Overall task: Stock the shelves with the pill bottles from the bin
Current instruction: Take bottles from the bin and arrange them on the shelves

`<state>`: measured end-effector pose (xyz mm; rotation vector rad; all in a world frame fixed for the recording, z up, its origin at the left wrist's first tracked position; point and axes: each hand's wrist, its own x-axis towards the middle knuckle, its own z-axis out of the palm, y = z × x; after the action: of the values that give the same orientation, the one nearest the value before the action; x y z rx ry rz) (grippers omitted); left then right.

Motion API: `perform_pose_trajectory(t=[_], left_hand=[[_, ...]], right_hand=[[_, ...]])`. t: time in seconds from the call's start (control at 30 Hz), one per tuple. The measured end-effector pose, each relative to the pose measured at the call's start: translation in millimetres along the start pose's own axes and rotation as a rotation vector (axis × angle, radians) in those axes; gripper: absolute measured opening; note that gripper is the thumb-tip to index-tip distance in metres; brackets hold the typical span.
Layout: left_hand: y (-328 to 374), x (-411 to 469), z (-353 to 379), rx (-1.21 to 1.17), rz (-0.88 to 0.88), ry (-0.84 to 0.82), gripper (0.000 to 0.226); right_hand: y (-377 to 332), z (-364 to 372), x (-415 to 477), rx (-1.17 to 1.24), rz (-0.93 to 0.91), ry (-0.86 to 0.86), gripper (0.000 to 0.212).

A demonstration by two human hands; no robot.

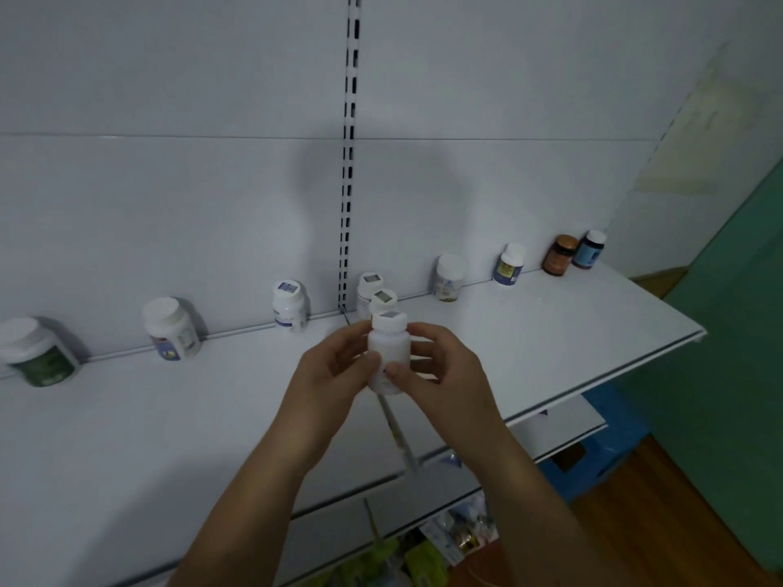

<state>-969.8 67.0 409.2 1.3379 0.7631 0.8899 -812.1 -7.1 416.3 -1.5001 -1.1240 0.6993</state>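
I hold a white pill bottle [387,353] upright in both hands above the middle of the top shelf [551,332]. My left hand [334,374] grips its left side, thumb across the front of the body; my right hand [440,370] grips the right side, thumb pressed low on the front. The bottle has a white cap with a small grey square sticker on top. I cannot tell whether its base touches the shelf.

Directly behind it stand two matching white bottles [377,296], one in front of the other, lined up toward the slotted upright [349,163] in the back panel.

Along the back edge of the shelf I see single bottles spaced apart: a green-labelled jar [40,353] at far left, a white bottle with a blue and yellow label [171,330], a white bottle with a blue-printed cap [290,307], then right of the upright a squat white jar [449,277], a blue-labelled bottle [508,264], an amber bottle [560,255] and a dark blue bottle [589,249], these last two just beside each other.

Below the shelf edge, mixed packets [445,540] lie on a lower level, and a blue crate [610,434] sits at right on the wooden floor [656,523].
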Motion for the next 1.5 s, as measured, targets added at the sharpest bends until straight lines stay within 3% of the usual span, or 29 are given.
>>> perform_pose_trajectory(t=[0.23, 0.63, 0.83, 0.97, 1.17, 1.27, 1.37, 1.5], left_hand=[[-15, -3, -60, 0.522, 0.183, 0.216, 0.046], [-30, 14, -72, 0.626, 0.05, 0.258, 0.049], [-36, -5, -75, 1.167, 0.059, 0.288, 0.071], [-39, -14, -74, 1.238, 0.023, 0.341, 0.081], [-37, -28, -68, 1.287, -0.022, 0.392, 0.08], [-34, -39, -66, 1.296, -0.045, 0.42, 0.078], [-29, -52, -66, 1.301, -0.061, 0.473, 0.08], [-21, -78, -69, 1.323, -0.091, 0.581, 0.081]], right_hand=[[14, 76, 36, -0.042, -0.073, -0.162, 0.047], [57, 121, 88, -0.077, -0.085, -0.169, 0.041], [60, 124, 99, -0.058, -0.06, -0.187, 0.057], [60, 124, 106, -0.063, -0.055, -0.217, 0.061], [60, 123, 110, -0.105, -0.067, -0.239, 0.049], [52, 113, 101, -0.078, -0.06, -0.246, 0.058], [46, 93, 76, -0.115, -0.129, -0.243, 0.067], [24, 71, 44, -0.219, -0.271, -0.343, 0.057]])
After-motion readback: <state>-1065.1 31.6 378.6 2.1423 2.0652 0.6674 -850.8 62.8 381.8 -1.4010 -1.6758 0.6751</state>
